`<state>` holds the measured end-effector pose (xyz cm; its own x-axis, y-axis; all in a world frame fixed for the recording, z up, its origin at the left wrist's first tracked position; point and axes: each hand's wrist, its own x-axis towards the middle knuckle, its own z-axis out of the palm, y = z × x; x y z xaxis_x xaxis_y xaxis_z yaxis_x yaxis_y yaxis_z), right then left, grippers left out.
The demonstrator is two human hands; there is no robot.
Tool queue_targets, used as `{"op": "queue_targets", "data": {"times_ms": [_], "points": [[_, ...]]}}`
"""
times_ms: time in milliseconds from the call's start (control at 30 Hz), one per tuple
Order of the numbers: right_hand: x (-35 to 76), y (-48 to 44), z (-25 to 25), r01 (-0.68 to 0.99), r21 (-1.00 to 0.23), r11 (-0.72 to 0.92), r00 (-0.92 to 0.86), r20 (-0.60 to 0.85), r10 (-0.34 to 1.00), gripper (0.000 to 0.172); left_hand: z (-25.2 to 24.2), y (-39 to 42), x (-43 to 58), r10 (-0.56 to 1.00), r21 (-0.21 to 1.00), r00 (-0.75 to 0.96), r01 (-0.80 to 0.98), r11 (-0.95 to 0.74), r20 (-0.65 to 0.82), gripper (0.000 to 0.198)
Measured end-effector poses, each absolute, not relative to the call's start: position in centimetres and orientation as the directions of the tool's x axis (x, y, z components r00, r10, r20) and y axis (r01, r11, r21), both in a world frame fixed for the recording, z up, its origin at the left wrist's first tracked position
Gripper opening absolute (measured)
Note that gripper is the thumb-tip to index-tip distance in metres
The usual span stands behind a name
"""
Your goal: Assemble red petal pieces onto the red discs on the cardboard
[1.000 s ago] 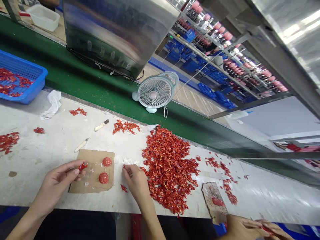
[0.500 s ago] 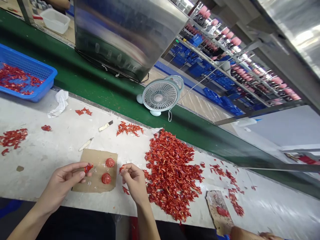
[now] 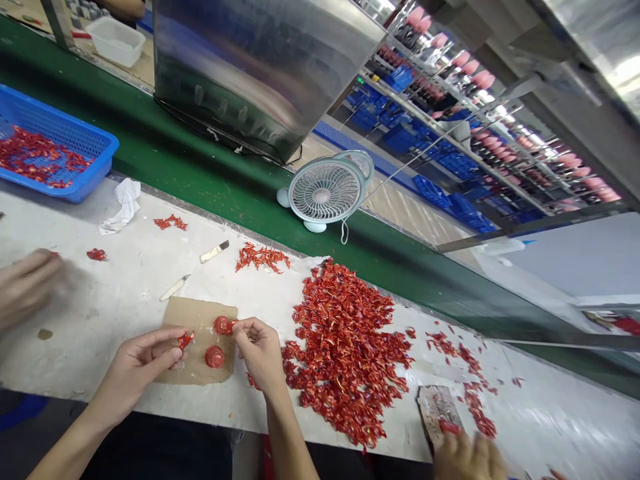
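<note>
My left hand [image 3: 143, 360] is closed in a pinch on a small red figure-like piece [image 3: 186, 340] with pale spots, just above the left part of a cardboard sheet [image 3: 193, 375]. My right hand [image 3: 263, 350] pinches another small red piece [image 3: 233, 325], bringing it against the upper of two small round red pots [image 3: 221, 325] on the cardboard. Below it stands the second round red pot [image 3: 215, 357], touched by neither hand. To the right of my right hand spreads a large heap of small red pieces [image 3: 345, 353]; their exact kind is too small to make out.
Two knives [image 3: 214, 251] lie beyond the cardboard. A blue basket [image 3: 95, 163] with red pieces and a white cloth [image 3: 121, 207] are at left, near another person's blurred hand [image 3: 30, 287]. A fan [image 3: 325, 192] stands behind; another person's hand [image 3: 467, 457] is at lower right.
My right hand has moved left, carrying its red piece to the upper pot. Another person's hand has come in at far left, and one at lower right has reached onto its cardboard.
</note>
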<state>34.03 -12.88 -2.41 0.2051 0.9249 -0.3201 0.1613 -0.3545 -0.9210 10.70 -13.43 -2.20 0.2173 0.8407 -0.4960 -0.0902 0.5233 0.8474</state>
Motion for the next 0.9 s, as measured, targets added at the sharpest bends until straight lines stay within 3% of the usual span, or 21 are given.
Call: {"op": "queue_targets", "data": {"times_ms": [167, 267, 367, 467, 900], "points": [[33.9, -12.9, -2.4, 0.088, -0.926, -0.368, 0.189, -0.347, 0.919, 0.02, -1.8, -13.4, 11.0, 0.847, 0.853, 0.206, -0.089, 0.514, -0.49, 0.034], [33.9, -13.2, -2.0, -0.132, -0.906, -0.401, 0.117, -0.416, 0.902, 0.023, -1.4, -13.4, 11.4, 0.839, 0.846, 0.23, -0.097, 0.524, -0.493, 0.032], [33.5, -13.7, -1.3, -0.388, -0.806, -0.446, 0.037, -0.497, 0.867, 0.026, -0.9, -13.5, 12.2, 0.823, 0.826, 0.274, -0.139, 0.546, -0.498, 0.032], [32.8, -14.3, -0.6, -0.501, -0.726, -0.471, -0.031, -0.529, 0.848, 0.028, -0.4, -13.6, 13.1, 0.798, 0.787, 0.314, -0.195, 0.585, -0.514, 0.031], [30.7, -15.5, 0.5, -0.22, -0.919, -0.328, 0.048, -0.346, 0.937, 0.021, -0.2, -13.9, 13.7, 0.815, 0.789, 0.332, -0.25, 0.561, -0.474, 0.025]]}}
